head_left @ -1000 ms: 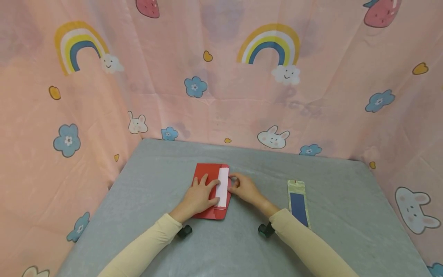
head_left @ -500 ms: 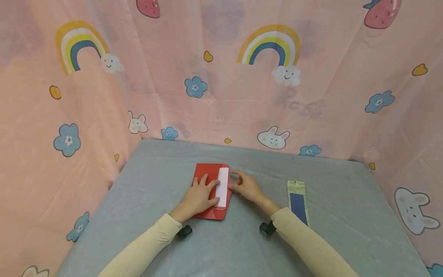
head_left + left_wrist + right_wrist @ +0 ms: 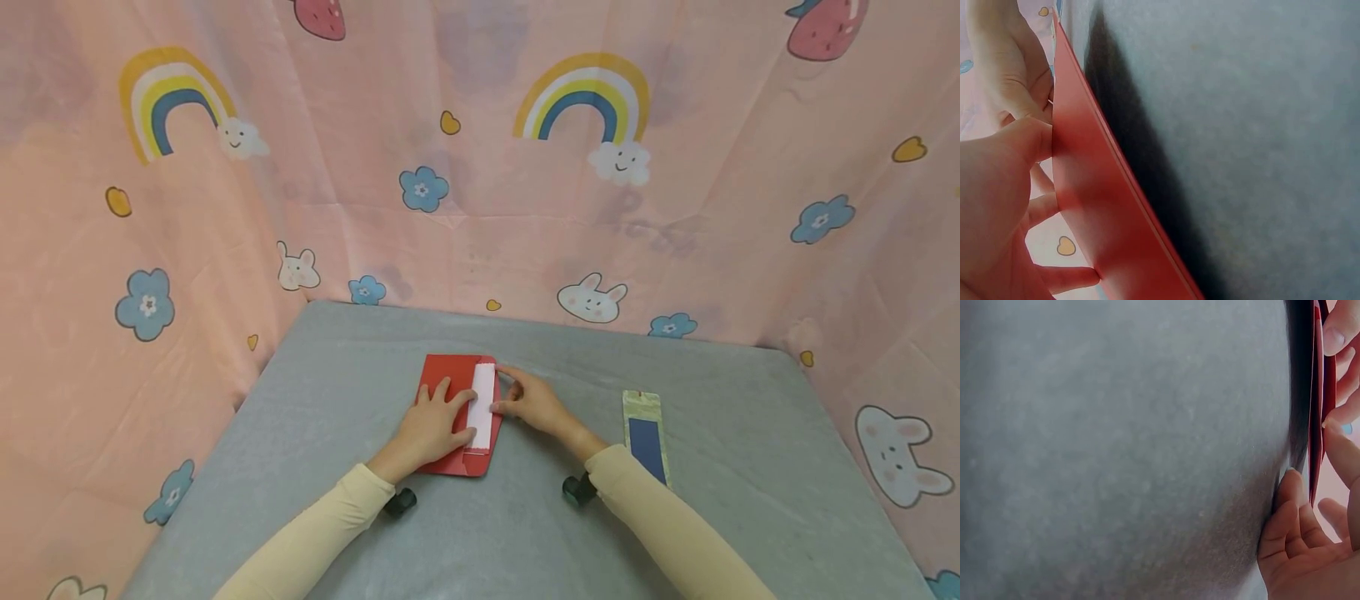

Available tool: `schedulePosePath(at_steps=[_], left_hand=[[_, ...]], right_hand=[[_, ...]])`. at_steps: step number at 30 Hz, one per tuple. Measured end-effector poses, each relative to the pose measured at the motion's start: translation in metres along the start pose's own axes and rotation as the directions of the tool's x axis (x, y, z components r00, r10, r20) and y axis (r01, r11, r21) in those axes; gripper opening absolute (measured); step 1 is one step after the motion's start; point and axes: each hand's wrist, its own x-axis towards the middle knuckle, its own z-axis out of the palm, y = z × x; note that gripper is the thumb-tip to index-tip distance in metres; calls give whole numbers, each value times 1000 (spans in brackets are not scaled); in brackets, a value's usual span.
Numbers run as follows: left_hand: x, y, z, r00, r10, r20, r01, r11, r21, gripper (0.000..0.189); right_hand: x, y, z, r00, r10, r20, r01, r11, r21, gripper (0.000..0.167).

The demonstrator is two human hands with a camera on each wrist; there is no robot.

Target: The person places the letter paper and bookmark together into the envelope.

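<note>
A red envelope (image 3: 453, 367) lies on the grey table, its flap side towards the right. Along that side runs a white paper strip (image 3: 482, 400) with jagged ends. My left hand (image 3: 427, 427) presses the envelope with spread fingers, and its thumb and index fingertips overlap the strip's left edge. At the flap side, my right hand (image 3: 534, 404) has its index fingertip near the strip's top corner and its thumb lower on its right edge, the two held apart. In the right wrist view the thumb (image 3: 1342, 447) touches the envelope's edge and other fingers curl close to the table.
To the right lies a flat gold strip with a dark blue panel (image 3: 647, 446), partly covered by the right sleeve (image 3: 667, 525). Dark wrist cameras (image 3: 577, 492) sit under both wrists. A pink patterned curtain (image 3: 495, 242) hangs behind the grey table (image 3: 360, 350).
My right hand's index finger has straightened and moved up towards the strip's top corner, away from the thumb. The left hand and the envelope stay in place.
</note>
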Motion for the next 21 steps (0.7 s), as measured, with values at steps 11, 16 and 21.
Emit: schedulePosePath(at_steps=[11, 16, 21], left_hand=[[-1, 1, -1, 1000, 4, 1, -4, 1000, 6, 64], [-1, 1, -1, 1000, 1, 5, -1, 1000, 12, 64], [-1, 1, -1, 1000, 0, 5, 0, 1000, 13, 64]], right_hand=[[4, 4, 5, 1000, -23, 12, 24, 998, -66, 75], [5, 5, 7, 1000, -19, 7, 19, 997, -76, 75], [6, 4, 7, 1000, -17, 9, 18, 996, -84, 76]])
